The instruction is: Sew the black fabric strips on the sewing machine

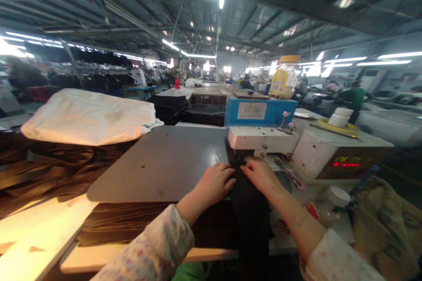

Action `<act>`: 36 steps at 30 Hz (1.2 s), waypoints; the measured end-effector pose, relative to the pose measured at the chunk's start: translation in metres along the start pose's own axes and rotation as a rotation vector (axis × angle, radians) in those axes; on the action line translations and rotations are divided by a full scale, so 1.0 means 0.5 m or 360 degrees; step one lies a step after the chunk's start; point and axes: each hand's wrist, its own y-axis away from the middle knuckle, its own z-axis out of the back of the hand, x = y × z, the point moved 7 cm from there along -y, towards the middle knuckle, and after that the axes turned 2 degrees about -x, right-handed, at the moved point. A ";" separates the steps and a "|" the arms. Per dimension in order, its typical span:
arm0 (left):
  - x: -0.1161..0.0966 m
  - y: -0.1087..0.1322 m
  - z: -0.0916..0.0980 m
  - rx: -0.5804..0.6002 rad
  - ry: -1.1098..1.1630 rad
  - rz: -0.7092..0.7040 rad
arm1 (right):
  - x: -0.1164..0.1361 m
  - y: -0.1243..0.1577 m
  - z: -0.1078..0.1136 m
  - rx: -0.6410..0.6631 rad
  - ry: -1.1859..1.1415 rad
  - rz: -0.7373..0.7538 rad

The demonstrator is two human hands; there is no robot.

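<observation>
A strip of black fabric point(249, 202) runs from the head of a blue and white machine point(263, 138) down over the table's front edge. On its left border, my left hand point(216, 180) has its fingers bent against the cloth. My right hand point(260, 175) pinches the opposite border, close under the machine head. Both hands are closed on this one piece, with a small gap between them. A flat grey metal plate point(171, 158) lies left of the machine. Under it sits a stack of dark cloth pieces point(148, 224).
At left, a white cloth bundle point(92, 116) rests on brown strips point(59, 167). A control box point(343, 151) with lit digits stands right, near pink-handled scissors point(295, 178) and a white-lidded jar point(338, 197). A yellow-lidded jar point(284, 77) tops the machine. Folded black cloth point(201, 114) lies behind.
</observation>
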 end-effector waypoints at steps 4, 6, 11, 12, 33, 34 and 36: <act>0.003 -0.009 -0.003 -0.0004 0.0003 -0.0008 | 0.007 -0.021 -0.006 -0.0089 0.0150 -0.0020; 0.002 -0.012 -0.004 0.0000 0.0006 -0.0008 | 0.010 -0.027 -0.010 -0.0105 0.0200 -0.0014; 0.002 -0.017 -0.006 -0.0005 -0.0006 -0.0002 | 0.017 -0.038 -0.016 -0.0123 0.0323 0.0002; 0.003 -0.018 -0.007 -0.0008 -0.0015 0.0005 | 0.020 -0.040 -0.016 -0.0116 0.0341 0.0016; 0.007 -0.033 -0.009 -0.0022 -0.0084 0.0052 | 0.057 -0.057 -0.014 -0.0008 0.0574 0.0243; 0.008 -0.034 -0.009 -0.0027 -0.0090 0.0047 | 0.056 -0.057 -0.014 -0.0013 0.0575 0.0236; 0.012 -0.036 -0.011 -0.0039 -0.0102 0.0041 | 0.051 -0.056 -0.013 -0.0033 0.0554 0.0219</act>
